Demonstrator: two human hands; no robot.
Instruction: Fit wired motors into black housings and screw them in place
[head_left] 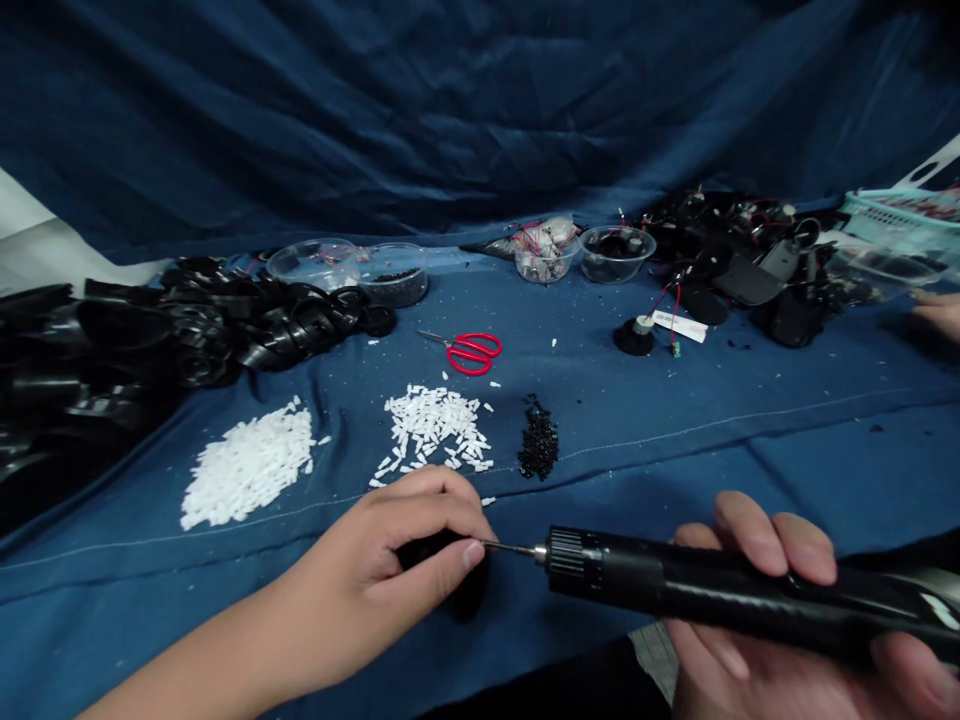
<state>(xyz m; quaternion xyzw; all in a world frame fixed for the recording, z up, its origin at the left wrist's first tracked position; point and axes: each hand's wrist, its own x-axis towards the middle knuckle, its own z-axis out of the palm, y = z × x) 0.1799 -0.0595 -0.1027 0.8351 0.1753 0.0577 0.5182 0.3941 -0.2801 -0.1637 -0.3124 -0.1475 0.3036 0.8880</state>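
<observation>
My right hand (750,600) is wrapped round a black electric screwdriver (645,575), held nearly level with its bit pointing left. The thin metal bit (514,547) reaches the fingertips of my left hand (420,560). Those fingers are closed over a dark rounded part (469,590), mostly hidden beneath the hand, so its kind cannot be made out. Just beyond the left hand lies a loose pile of small white plastic pieces (435,425). A small heap of black screws or similar tiny parts (538,440) is to the right of that pile.
Red-handled scissors (472,352) lie mid-table. Another white pile (251,465) and stacked black plastic parts (202,320) are at left. Clear tubs (616,252), a small wired motor (637,333), black housings (757,270) and a turquoise basket (900,212) stand behind. Another person's hand (941,315) shows at right.
</observation>
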